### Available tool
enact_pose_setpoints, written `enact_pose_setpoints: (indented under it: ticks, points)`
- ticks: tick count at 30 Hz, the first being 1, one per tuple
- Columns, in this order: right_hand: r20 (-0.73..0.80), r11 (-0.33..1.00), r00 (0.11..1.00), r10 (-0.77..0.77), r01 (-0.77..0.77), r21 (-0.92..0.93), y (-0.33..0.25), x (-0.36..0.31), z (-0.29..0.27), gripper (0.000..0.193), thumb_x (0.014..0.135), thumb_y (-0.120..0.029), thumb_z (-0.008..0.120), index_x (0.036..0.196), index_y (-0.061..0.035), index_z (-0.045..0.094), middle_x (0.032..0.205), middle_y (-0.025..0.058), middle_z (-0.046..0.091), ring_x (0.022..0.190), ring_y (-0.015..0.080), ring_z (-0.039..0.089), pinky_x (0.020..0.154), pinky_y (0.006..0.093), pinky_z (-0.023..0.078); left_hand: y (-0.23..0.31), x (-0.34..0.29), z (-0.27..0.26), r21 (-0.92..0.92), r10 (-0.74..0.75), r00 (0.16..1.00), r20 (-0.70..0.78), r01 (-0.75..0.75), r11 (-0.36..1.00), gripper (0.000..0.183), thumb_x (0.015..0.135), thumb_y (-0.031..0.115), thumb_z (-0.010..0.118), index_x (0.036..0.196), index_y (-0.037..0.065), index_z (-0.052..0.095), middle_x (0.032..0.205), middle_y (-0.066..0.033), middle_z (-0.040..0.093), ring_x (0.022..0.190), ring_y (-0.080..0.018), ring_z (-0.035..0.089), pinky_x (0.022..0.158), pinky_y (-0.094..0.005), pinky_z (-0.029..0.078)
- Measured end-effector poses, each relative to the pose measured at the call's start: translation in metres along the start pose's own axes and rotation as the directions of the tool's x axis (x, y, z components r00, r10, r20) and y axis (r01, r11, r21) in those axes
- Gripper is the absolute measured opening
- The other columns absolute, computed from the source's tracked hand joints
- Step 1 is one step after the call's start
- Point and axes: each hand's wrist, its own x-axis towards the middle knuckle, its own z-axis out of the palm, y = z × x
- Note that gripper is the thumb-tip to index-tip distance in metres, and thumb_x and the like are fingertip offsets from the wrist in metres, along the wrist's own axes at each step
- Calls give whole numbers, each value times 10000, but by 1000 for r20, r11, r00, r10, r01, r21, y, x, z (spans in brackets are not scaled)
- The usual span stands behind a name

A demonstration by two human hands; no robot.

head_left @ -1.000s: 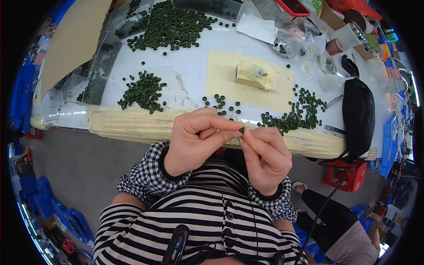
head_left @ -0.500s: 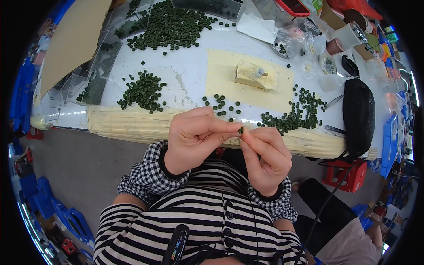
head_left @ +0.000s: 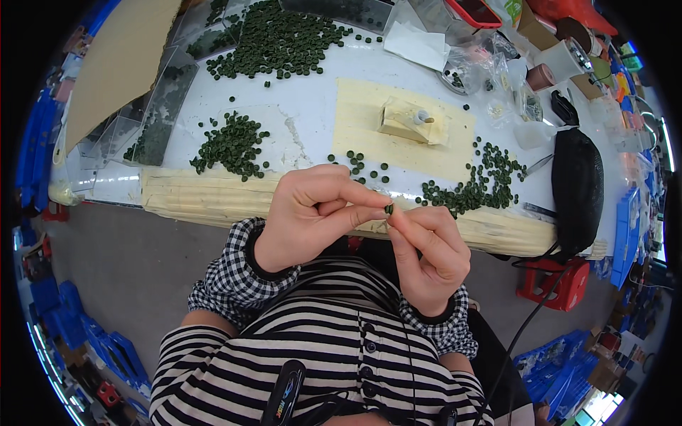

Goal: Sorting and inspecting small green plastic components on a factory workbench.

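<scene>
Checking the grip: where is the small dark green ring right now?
In the head view, the small dark green ring sits mid-frame, pinched between left hand and right hand fingertips.

bright, even light from above; the white bench shows soft glare, shadows faint. centre sharp. strong fisheye bend: the bench edge curves, black corners ring the frame. rim clutter squeezed and smeared, perhaps slightly out of focus.

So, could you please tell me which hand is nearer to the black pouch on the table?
Right. The right hand is below-left of the black pouch, a clear gap away; the left hand sits farther left still.
</scene>
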Motion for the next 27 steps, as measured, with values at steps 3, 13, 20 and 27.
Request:
enact_pose_setpoints:
  ticks: [3, 13, 20, 27]
  points:
    - [6, 1000, 1000, 2, -2, -2, -2, 1, 0, 370, 667, 96, 739, 1022, -5, 718, 764, 68, 631, 655, 185, 566, 580, 269, 425, 0, 0, -1, -7, -4, 1000, 1, 4, 1000, 191, 747, -7, 764, 923, 66, 751, 557, 67, 354, 535, -49, 333, 507, -227, 251]
    - [6, 999, 999, -34, 34, -36, -2, 2, 0, 337, 670, 91, 742, 994, 2, 721, 747, 68, 627, 634, 181, 560, 554, 262, 420, -2, -1, -2, -70, -59, 997, 45, 62, 996, 171, 779, 15, 747, 943, 64, 749, 546, 73, 379, 543, -44, 331, 516, -223, 273]
    - [7, 999, 1000, -9, 9, -42, -1, -1, 1, 343, 680, 90, 740, 1008, -6, 720, 761, 68, 627, 642, 185, 558, 568, 267, 431, -1, 1, -3, -75, -82, 995, 63, 86, 993, 174, 797, 22, 733, 965, 68, 745, 560, 76, 380, 543, -37, 324, 522, -217, 279]
    - [6, 996, 998, 61, -60, -73, 4, 1, -1, 305, 723, 81, 718, 1017, -1, 712, 812, 93, 639, 671, 200, 567, 581, 267, 441, 1, 2, -4, 65, -75, 997, -30, 77, 995, 172, 762, -21, 738, 925, 37, 742, 567, 66, 323, 527, -48, 305, 507, -230, 247]
